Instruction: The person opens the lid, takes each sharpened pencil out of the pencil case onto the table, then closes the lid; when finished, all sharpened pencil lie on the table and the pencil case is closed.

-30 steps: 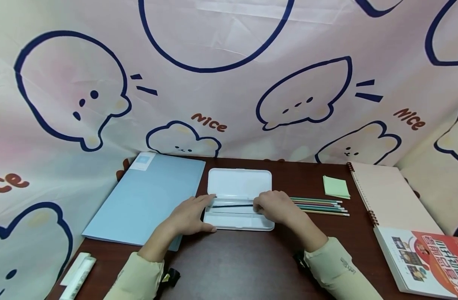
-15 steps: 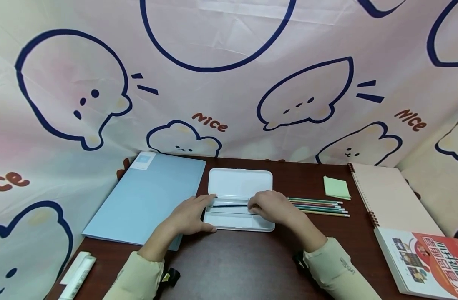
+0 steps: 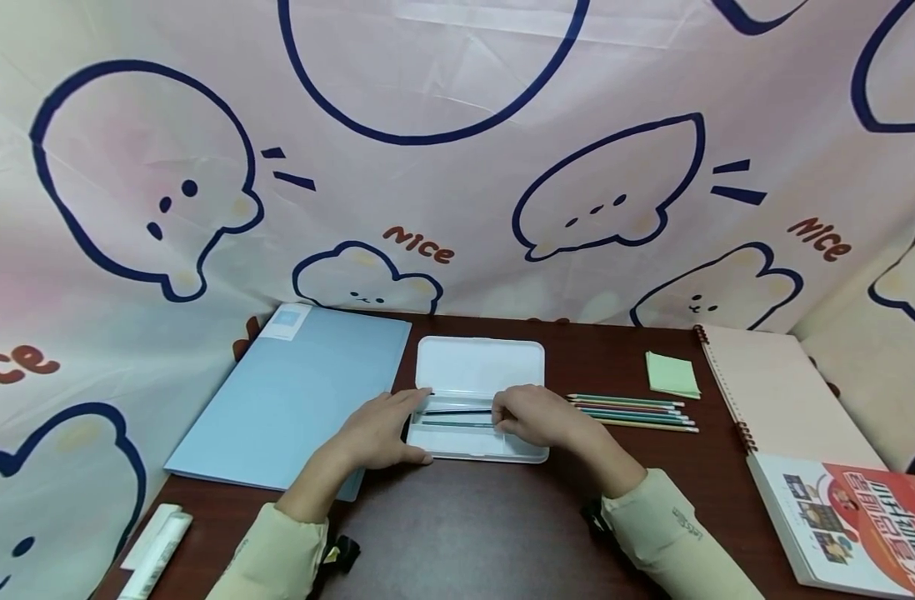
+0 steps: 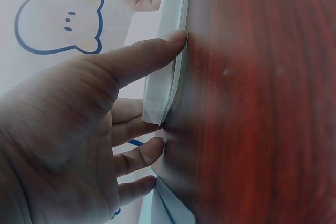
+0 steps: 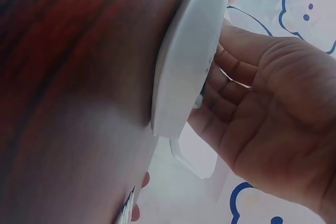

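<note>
A white pencil case (image 3: 478,364) lies with its lid folded back on the dark table. My left hand (image 3: 382,427) holds its left end, thumb against the front wall in the left wrist view and the other fingers round the side. Inside lie a dark pencil (image 3: 457,412) and a green pencil (image 3: 453,425), both running toward my right hand (image 3: 540,414). The curled fingers of that hand hold the green pencil low over the tray; their tips are hidden in the head view. Several colored pencils (image 3: 645,414) lie side by side on the table, just right of the case.
A blue folder (image 3: 300,392) lies left of the case, close to my left hand. Green sticky notes (image 3: 672,374), a spiral notebook (image 3: 787,383) and a thick book (image 3: 840,525) are on the right. A white tube-like item (image 3: 157,554) sits at the front left.
My right hand has shifted slightly left over the case, and a green pencil now shows in the front of the tray. The left hand stays in place.
</note>
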The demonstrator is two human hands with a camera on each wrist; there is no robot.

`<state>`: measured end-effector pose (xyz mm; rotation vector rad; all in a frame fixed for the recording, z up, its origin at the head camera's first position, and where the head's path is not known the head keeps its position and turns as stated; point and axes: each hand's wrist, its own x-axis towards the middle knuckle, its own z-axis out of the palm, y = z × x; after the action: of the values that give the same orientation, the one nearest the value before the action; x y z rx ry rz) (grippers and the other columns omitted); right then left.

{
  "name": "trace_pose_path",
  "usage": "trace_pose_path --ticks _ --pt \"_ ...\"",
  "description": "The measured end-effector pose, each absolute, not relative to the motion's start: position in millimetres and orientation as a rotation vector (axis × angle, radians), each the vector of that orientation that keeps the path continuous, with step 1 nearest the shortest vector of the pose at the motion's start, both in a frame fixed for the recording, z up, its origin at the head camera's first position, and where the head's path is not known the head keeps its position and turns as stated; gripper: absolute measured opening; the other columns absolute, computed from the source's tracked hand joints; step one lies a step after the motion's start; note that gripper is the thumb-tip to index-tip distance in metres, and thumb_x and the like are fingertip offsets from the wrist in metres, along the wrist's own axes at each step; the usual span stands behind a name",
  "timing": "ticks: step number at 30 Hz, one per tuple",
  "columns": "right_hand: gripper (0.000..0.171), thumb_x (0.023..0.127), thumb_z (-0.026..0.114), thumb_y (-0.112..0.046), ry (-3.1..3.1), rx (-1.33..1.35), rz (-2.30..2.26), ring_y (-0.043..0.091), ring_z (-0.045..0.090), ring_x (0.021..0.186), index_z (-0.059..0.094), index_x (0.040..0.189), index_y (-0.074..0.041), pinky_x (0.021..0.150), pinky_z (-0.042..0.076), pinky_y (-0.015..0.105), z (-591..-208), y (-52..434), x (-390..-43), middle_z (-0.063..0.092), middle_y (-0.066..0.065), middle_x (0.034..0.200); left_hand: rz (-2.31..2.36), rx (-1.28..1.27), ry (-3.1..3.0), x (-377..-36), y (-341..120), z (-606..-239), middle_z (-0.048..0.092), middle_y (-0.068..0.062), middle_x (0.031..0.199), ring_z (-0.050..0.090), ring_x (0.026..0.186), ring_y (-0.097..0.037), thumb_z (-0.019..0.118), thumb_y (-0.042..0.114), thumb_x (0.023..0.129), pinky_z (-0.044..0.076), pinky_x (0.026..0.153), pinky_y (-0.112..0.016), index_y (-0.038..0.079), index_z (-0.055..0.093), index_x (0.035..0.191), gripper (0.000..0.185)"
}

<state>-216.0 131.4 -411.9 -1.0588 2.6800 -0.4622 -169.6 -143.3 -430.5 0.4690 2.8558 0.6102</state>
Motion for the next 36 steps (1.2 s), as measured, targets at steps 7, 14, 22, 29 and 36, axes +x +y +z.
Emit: trace_pose_path --ticks 7,14,22,29,36 --pt "0.004 0.096 0.069 -0.016 2.81 -1.076 -0.473 0.005 0.056 0.078 0.072 0.094 -0.018 0.076 0.051 0.029 -403 158 -219 0.07 -0.01 0.091 0.601 0.473 2.851 -170 -141 -431 0.048 -0.006 0.156 0.047 0.14 -0.038 0.087 0.045 0.077 0.04 0.112 -0.056 0.015 0.041 0.156 0.096" --pt "0.004 0.091 0.075 -0.017 2.971 -0.916 -0.472 0.005 0.056 0.072 0.074 0.094 -0.021 0.069 0.049 0.032 -392 234 -218 0.072 -0.01 0.088 0.597 0.463 2.851 -171 -143 -432 0.046 -0.006 0.158 0.043 0.143 -0.041 0.086 0.047 0.077 0.037 0.114 -0.058 0.017 0.04 0.157 0.097" --pt "0.004 0.089 0.077 -0.017 3.072 -0.668 -0.452 0.008 0.055 0.073 0.073 0.09 -0.019 0.066 0.047 0.033 -400 315 -206 0.069 -0.011 0.082 0.584 0.46 2.851 -172 -144 -436 0.046 -0.005 0.158 0.043 0.143 -0.041 0.086 0.048 0.077 0.037 0.114 -0.057 0.017 0.039 0.157 0.098" --pt "0.017 0.087 0.079 -0.017 3.068 -0.628 -0.435 0.003 0.051 0.07 0.07 0.081 -0.03 0.065 0.045 0.031 -415 347 -201 0.067 -0.015 0.079 0.613 0.454 2.857 -171 -144 -438 0.048 -0.006 0.157 0.043 0.143 -0.045 0.088 0.047 0.075 0.037 0.114 -0.059 0.017 0.043 0.156 0.098" --pt "0.017 0.087 0.079 -0.017 3.034 -0.614 -0.412 0.004 0.051 0.069 0.071 0.079 -0.03 0.065 0.045 0.032 -421 354 -205 0.066 -0.016 0.076 0.615 0.44 2.881 -172 -144 -436 0.051 -0.004 0.154 0.048 0.138 -0.042 0.089 0.049 0.073 0.043 0.109 -0.057 0.018 0.045 0.154 0.098"
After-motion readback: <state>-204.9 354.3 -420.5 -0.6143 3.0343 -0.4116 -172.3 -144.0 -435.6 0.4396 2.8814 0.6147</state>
